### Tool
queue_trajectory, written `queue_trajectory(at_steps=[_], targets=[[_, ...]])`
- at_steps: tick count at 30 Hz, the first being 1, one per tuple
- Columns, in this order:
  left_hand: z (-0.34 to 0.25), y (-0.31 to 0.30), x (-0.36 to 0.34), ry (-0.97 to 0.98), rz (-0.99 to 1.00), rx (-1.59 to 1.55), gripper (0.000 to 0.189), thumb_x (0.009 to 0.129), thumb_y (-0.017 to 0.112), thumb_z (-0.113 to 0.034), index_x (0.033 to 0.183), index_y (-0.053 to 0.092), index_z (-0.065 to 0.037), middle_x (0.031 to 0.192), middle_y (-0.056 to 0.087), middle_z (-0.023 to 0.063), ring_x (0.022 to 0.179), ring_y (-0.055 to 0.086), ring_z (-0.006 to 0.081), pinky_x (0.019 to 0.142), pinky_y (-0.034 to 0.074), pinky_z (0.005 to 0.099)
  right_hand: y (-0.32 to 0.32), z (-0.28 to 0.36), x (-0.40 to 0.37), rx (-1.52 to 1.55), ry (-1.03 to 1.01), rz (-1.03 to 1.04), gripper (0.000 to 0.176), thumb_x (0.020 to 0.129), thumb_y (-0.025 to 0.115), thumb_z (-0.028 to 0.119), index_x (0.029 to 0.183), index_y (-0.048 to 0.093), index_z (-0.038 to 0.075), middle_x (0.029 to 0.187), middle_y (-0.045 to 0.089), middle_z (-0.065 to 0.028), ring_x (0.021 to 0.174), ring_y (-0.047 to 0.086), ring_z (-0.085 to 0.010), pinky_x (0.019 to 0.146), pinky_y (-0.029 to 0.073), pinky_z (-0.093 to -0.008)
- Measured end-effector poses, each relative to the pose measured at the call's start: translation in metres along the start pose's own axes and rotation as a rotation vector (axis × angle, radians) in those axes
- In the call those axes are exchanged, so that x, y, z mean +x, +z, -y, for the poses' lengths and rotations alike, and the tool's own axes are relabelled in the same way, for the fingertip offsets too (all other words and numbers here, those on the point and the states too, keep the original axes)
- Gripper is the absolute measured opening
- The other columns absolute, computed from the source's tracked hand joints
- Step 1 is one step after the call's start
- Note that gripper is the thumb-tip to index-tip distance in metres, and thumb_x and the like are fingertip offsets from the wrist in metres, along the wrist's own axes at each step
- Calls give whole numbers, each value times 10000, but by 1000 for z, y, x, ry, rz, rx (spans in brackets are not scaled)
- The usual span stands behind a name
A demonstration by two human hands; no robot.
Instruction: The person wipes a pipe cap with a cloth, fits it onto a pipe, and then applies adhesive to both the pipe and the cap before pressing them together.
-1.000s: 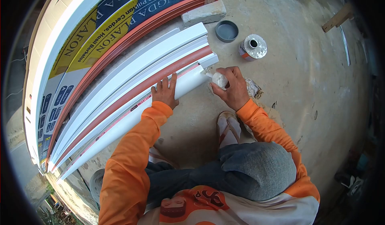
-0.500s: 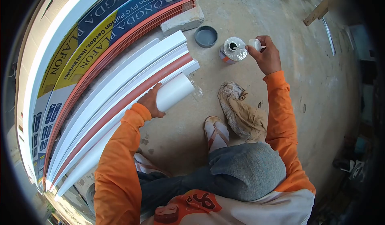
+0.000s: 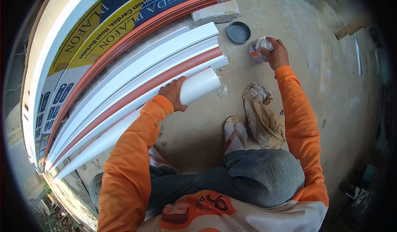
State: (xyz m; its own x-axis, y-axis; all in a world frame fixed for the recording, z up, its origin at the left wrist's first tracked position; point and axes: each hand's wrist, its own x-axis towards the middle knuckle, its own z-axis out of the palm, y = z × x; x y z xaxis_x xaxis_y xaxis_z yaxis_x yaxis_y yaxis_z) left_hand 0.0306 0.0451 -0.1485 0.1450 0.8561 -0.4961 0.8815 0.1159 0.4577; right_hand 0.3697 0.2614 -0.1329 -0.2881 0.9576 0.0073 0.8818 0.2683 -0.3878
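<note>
My left hand (image 3: 173, 93) is closed around a white PVC pipe (image 3: 202, 84) close to its open end. The pipe runs back toward the lower left beside long white trim strips. At the upper right, my right hand (image 3: 276, 52) grips a whitish cap (image 3: 264, 44) at the top of a small can (image 3: 257, 55) with an orange and pale label. The hand partly covers the can's top, so whether the cap is fully seated cannot be seen. Just left of the can stands a grey pipe cap (image 3: 238, 32), its hollow side up.
White trim strips (image 3: 178, 46) and a reddish-brown strip (image 3: 178, 69) lie beside the pipe. Behind them are stacked printed PVC ceiling panel packs (image 3: 124, 25) and a pale block (image 3: 215, 13). A crumpled brown cloth (image 3: 262, 114) lies near my sandalled foot (image 3: 235, 135).
My right hand has brought the cap, with its thin stem in the can's mouth before, down onto the can's top. My left hand still holds the pipe. The whole view has shifted.
</note>
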Motion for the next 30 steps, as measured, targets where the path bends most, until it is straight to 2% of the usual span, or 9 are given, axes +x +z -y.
queue_trajectory(at_steps=[2, 6, 9, 12, 16, 17, 22, 25, 30], targets=[[-1, -1, 2, 3, -7, 7, 994, 517, 827, -237, 1357, 324, -67, 1140, 551, 197, 1065, 558, 374, 899, 475, 438, 3, 4, -2, 18, -204, -18, 489, 749, 749, 237, 1206, 608, 135, 1085, 604, -142, 957, 625, -349, 852, 508, -406], [1, -2, 3, -10, 49, 20, 1017, 529, 824, -279, 1379, 295, -102, 1168, 525, 170, 1090, 545, 358, 893, 465, 465, -10, 13, 19, 19, -97, 135, 483, 749, 749, 240, 1196, 611, 121, 1058, 608, -159, 944, 628, -348, 845, 508, -406], [-1, -3, -1, -35, 37, 71, 1043, 546, 822, -324, 1402, 260, -123, 1197, 502, 147, 1098, 541, 346, 888, 451, 487, -27, 29, 9, 45, -55, 32, 457, 746, 753, 233, 1164, 621, 102, 1024, 614, -181, 933, 622, -362, 845, 503, -410], [-10, 3, -10, -62, -18, 143, 1041, 552, 823, -321, 1405, 260, -125, 1201, 493, 140, 1082, 543, 342, 875, 447, 493, -47, 40, -19, 40, -34, -255, 404, 764, 751, 246, 1112, 631, 81, 969, 623, -176, 802, 644, -302, 741, 526, -368], [-16, 0, -11, -86, -10, 158, 1031, 546, 816, -299, 1401, 269, -117, 1223, 478, 165, 1102, 532, 363, 884, 438, 507, -38, 83, -77, 721, -63, -248, 380, 791, 747, 153, 1119, 594, 38, 872, 607, -95, 581, 565, -120, 542, 481, -240], [-15, 0, -11, -84, -11, 157, 1031, 546, 816, -299, 1401, 269, -117, 1223, 478, 165, 1102, 532, 363, 884, 438, 507, -27, 92, -91, 847, -106, -154, 395, 782, 745, 100, 1128, 571, 21, 913, 601, -93, 623, 573, -123, 553, 491, -245], [-16, -2, -12, -71, -29, 144, 1031, 543, 818, -290, 1400, 273, -113, 1204, 492, 163, 1093, 537, 364, 880, 441, 507, 11, 121, -123, 474, -374, -60, 417, 756, 749, 111, 1128, 575, 42, 988, 558, -135, 749, 601, -240, 640, 524, -318], [-17, -4, -14, -77, -38, 152, 1029, 540, 823, -288, 1396, 281, -106, 1201, 497, 166, 1094, 537, 366, 889, 445, 495, -7, 120, -129, 458, -342, 137, 426, 747, 752, 128, 1132, 584, 61, 965, 548, -148, 809, 597, -295, 703, 524, -352], [-17, -7, -13, -70, -24, 129, 1023, 539, 828, -280, 1391, 293, -99, 1215, 497, 176, 1092, 537, 369, 902, 452, 476, -20, 131, -107, 445, -338, 35, 428, 752, 750, 148, 1140, 587, 69, 981, 546, -155, 823, 595, -308, 722, 524, -376]])
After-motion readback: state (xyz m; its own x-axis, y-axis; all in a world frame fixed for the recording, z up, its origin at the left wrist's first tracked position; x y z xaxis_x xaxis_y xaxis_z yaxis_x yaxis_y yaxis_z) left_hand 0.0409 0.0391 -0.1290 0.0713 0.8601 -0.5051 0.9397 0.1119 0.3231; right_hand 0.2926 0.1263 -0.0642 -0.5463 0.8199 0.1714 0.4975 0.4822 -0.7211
